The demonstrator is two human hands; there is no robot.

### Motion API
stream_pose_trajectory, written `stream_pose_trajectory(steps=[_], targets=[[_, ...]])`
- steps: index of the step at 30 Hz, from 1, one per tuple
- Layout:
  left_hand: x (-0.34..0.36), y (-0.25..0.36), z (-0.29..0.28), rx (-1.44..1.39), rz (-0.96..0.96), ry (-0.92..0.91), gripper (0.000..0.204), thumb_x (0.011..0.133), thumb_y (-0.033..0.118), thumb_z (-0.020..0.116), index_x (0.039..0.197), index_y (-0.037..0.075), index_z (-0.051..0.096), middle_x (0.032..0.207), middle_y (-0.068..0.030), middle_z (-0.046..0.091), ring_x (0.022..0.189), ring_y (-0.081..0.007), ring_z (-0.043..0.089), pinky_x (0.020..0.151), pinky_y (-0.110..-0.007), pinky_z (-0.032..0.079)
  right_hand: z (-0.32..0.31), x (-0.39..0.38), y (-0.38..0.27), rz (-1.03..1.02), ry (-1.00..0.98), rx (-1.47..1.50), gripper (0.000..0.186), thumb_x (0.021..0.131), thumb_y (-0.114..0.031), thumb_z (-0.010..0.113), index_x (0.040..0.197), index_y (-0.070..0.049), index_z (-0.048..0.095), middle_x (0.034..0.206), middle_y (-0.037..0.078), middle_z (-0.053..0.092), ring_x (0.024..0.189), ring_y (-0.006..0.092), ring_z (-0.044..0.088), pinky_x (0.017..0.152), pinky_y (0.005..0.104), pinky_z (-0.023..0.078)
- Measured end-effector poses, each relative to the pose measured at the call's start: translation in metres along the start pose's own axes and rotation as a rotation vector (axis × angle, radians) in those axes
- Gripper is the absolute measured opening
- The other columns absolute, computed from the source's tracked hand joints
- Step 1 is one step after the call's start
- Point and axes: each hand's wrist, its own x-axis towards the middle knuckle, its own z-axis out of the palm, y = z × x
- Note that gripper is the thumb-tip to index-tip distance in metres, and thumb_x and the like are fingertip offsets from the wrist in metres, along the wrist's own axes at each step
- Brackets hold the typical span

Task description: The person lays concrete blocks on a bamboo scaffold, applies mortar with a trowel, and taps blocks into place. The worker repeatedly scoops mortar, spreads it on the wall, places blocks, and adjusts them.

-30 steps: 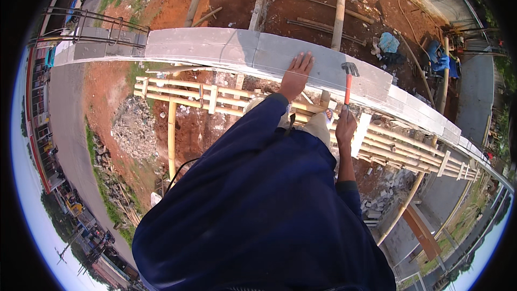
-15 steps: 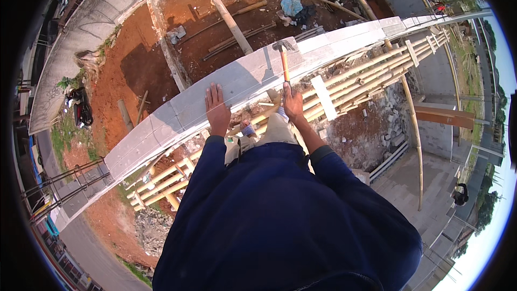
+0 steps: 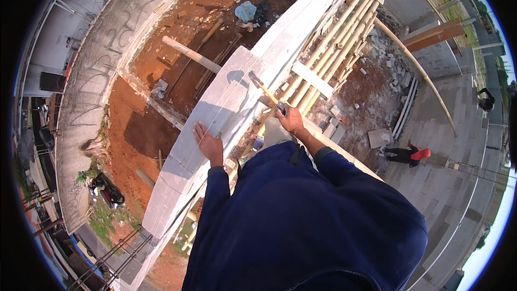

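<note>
My left hand (image 3: 209,143) rests flat on the top of a pale grey block wall (image 3: 229,91), fingers spread. My right hand (image 3: 291,120) is wrapped round the handle of a hammer (image 3: 265,88), on the near side of the wall. The hammer's head points up and left over the wall's edge and casts a shadow on the blocks. A thin string line runs lengthwise along the wall top. The blocks form a long row with a step up near the hammer.
Bamboo poles (image 3: 328,54) lashed as scaffolding run beside the wall, with a white board (image 3: 312,79) across them. Red soil with a round post (image 3: 191,54) lies beyond. Lower right, a person in red headwear (image 3: 413,154) stands near rubble and pale pipes (image 3: 405,109).
My view has turned, so the wall slants more steeply. The hammer head now stands off the wall top, with its shadow apart from it. My left hand stays flat on the blocks.
</note>
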Motion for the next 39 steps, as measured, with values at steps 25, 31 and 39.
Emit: stream_pose_trajectory(steps=[25,31,39], targets=[[-0.104,-0.067,0.05,-0.119,-0.125,-0.574,0.063,0.099,0.043,0.064,0.137,-0.008,0.059,0.13,-0.03,0.065,0.122,-0.0436,0.063,0.105,-0.048,0.05,0.036,-0.251,0.338,0.814,-0.091,-0.345,0.042,0.089,-0.036,0.068,0.103,0.004,0.074,0.102,0.027,0.074,0.105,0.0437,0.072,0.093,0.0505,0.057],[0.018,0.144,0.124,-0.799,-0.304,-0.873,0.063,0.103,0.048,0.059,0.138,-0.004,0.06,0.124,-0.0229,0.071,0.11,-0.0326,0.072,0.096,-0.039,0.055,-0.093,-0.042,0.269,0.728,-0.037,-0.228,0.039,0.088,-0.03,0.065,0.103,0.005,0.073,0.105,0.032,0.072,0.103,0.0479,0.07,0.096,0.0531,0.054],[0.046,0.376,0.208,-1.466,-1.342,-1.017,0.089,0.092,0.066,0.07,0.138,-0.008,0.053,0.134,-0.024,0.065,0.104,-0.0323,0.071,0.091,-0.04,0.058,-0.142,0.136,0.151,0.088,-0.386,-0.289,0.029,0.089,-0.027,0.069,0.107,-0.005,0.07,0.093,0.023,0.073,0.091,0.0429,0.071,0.083,0.054,0.055]])
